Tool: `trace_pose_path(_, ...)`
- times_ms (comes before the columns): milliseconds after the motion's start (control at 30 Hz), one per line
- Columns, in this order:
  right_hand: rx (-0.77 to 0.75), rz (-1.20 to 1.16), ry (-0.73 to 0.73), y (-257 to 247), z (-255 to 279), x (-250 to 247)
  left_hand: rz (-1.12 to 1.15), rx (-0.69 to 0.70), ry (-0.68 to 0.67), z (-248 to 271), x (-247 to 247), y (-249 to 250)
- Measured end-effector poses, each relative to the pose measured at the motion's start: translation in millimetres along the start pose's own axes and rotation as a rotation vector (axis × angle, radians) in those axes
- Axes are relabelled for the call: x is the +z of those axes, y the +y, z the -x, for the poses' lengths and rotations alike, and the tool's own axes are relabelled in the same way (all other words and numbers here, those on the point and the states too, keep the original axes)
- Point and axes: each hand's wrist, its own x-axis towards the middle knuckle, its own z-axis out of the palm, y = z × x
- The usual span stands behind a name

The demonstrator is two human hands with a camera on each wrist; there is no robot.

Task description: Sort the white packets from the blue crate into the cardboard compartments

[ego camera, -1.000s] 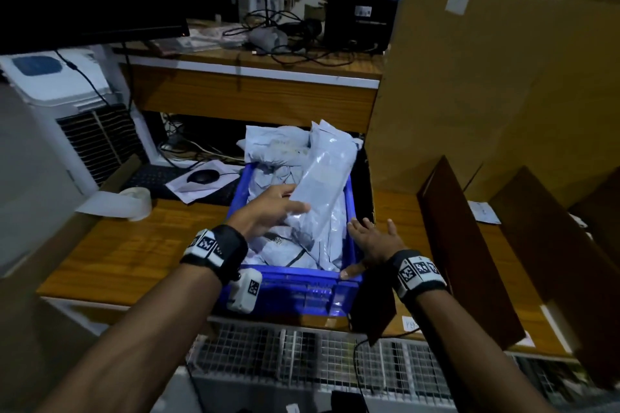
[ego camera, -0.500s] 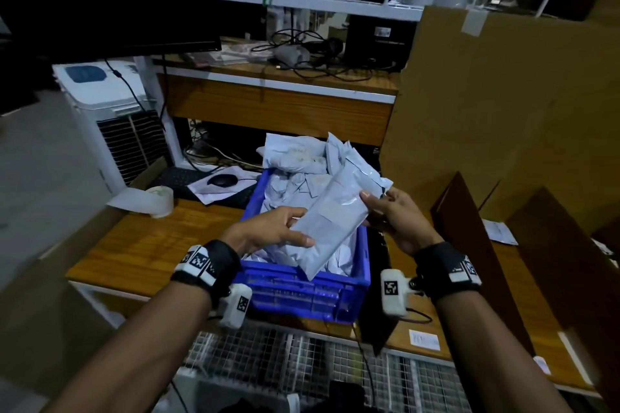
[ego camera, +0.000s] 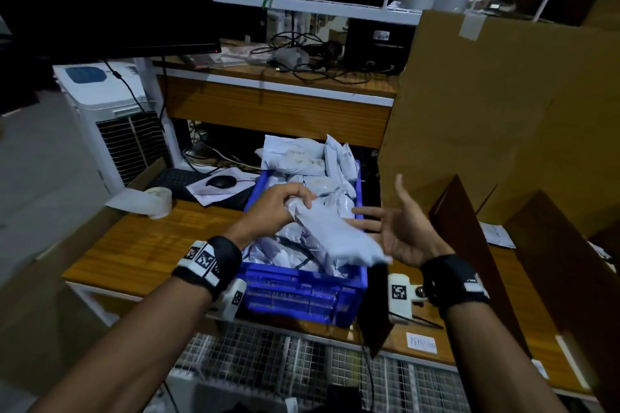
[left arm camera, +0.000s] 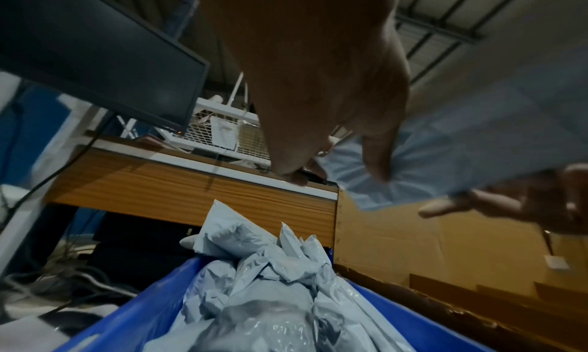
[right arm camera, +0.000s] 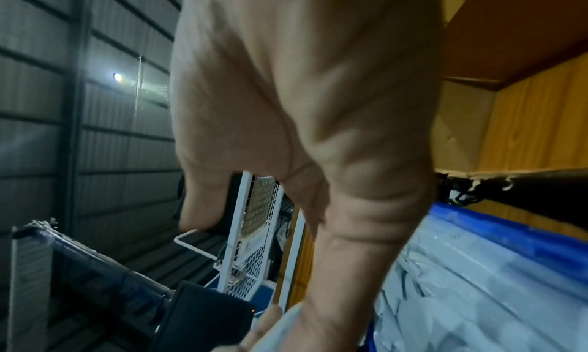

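Note:
A blue crate (ego camera: 302,295) on the wooden desk holds several white packets (ego camera: 298,157). My left hand (ego camera: 297,203) pinches the upper end of one white packet (ego camera: 335,235) and holds it slanted above the crate's front right corner. The right hand (ego camera: 385,221) is beside the packet's lower end, palm up with fingers spread and straight. The left wrist view shows the left hand (left arm camera: 343,166) with its thumb pressed on the held packet (left arm camera: 477,143), the right hand's fingers (left arm camera: 461,204) under it. Tall brown cardboard compartments (ego camera: 469,245) stand right of the crate.
A large cardboard sheet (ego camera: 503,111) rises behind the compartments. A tape roll (ego camera: 157,199), keyboard and mouse (ego camera: 220,181) lie left of the crate. A monitor (ego camera: 107,0) hangs above left, a white cooler (ego camera: 110,117) below it. A wire rack (ego camera: 302,369) sits under the desk's front edge.
The right hand has let go of the packet and opened. The left hand has turned the packet so that its free end points down toward the right hand.

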Motion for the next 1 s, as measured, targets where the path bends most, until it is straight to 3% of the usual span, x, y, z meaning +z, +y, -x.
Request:
trace_pose_path(133,0.043,0.185,-0.084,8,-2,10,-0.294,0.168,0.112,-10,3,-5)
trace_pose_path(367,-0.020,0.417,-0.108,11,-10,25,-0.318,0.240,0.248,-16,9,-3)
trace_pose_path(467,-0.108,0.504,-0.029,8,-10,26,-0.120,0.098,0.331,-18,9,-3)
trace_pose_path(600,-0.172,0.596,0.027,7,-13,28,0.446,-0.237,0.359,-17,7,11)
trace_pose_path(767,-0.208,0.682,-0.019,6,-15,35,0.534,-0.216,0.243,-18,7,23)
trace_pose_path(1000,-0.239,0.751,-0.038,2,-16,30,0.501,-0.248,0.263,-18,-4,17)
